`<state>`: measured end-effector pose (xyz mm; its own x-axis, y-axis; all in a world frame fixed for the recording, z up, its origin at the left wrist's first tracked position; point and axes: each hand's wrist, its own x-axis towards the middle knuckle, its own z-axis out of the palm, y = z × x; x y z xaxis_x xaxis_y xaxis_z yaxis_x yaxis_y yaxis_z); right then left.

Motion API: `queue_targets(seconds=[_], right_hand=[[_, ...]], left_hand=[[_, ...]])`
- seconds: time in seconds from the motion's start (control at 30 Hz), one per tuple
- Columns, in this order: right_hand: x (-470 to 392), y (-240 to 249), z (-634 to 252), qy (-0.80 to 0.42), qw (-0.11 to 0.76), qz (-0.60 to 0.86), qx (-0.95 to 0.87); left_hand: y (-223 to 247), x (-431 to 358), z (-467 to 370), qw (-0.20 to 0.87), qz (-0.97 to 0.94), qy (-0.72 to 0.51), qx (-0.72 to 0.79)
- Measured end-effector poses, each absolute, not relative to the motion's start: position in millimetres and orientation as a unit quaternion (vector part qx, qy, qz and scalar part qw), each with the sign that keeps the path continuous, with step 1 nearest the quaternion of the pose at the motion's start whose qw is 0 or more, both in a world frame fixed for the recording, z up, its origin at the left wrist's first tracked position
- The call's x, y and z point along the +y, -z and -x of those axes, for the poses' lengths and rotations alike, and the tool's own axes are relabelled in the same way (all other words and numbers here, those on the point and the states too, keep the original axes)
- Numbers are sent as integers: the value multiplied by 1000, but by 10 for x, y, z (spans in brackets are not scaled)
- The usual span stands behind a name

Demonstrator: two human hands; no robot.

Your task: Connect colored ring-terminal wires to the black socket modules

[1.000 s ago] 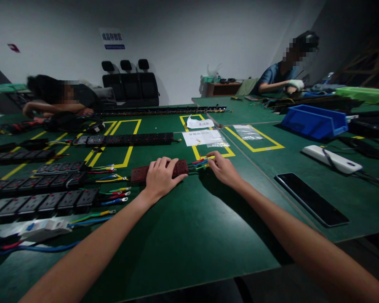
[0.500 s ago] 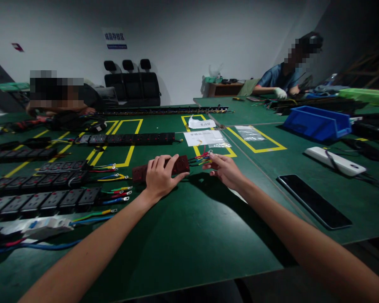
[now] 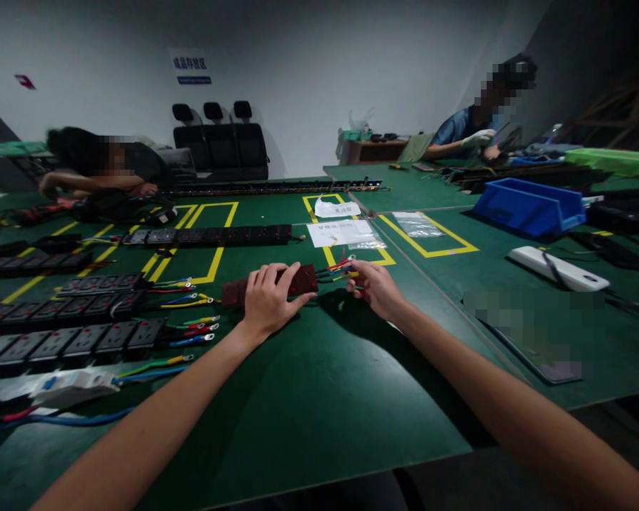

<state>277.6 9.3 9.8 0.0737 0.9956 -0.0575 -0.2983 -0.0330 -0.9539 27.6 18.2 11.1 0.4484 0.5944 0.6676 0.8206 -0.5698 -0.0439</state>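
Note:
Lying on the green table is a dark red socket strip, with my left hand closed over its middle. Coloured wires in red, blue and green come out of the strip's right end, with ring terminals at their tips. The fingers of my right hand pinch these wires close to the terminals. Part of the strip is hidden under my left hand. To the left lie several black socket strips whose wires also end in ring terminals.
Printed paper labels and plastic bags lie beyond my hands, among yellow tape outlines. On the right are a blue bin, a white power strip and a phone. Two people sit across the table.
My hands stay nearly in place on the strip and its wires; the view shifts slightly. The far-right person's gloved hand has risen. The phone now appears blurred out.

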Motion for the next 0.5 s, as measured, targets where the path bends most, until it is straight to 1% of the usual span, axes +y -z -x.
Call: queue_targets(seconds=[0.07,0.17,0.27,0.5], right_hand=[[104,-85,-2774,-511,571,472,-435],[143,-43,-2795,-401,543,505,-538],[205,30,-2845,-304,543,549,-558],[317,174,-2952,-227,482,609,-587]], left_hand=[[-112,185,-284,175,836,291,-431],[-108,194,-288,168,839,273,-439],[-109,205,-289,159,843,262,-442],[-128,208,-297,145,860,231,-432]])
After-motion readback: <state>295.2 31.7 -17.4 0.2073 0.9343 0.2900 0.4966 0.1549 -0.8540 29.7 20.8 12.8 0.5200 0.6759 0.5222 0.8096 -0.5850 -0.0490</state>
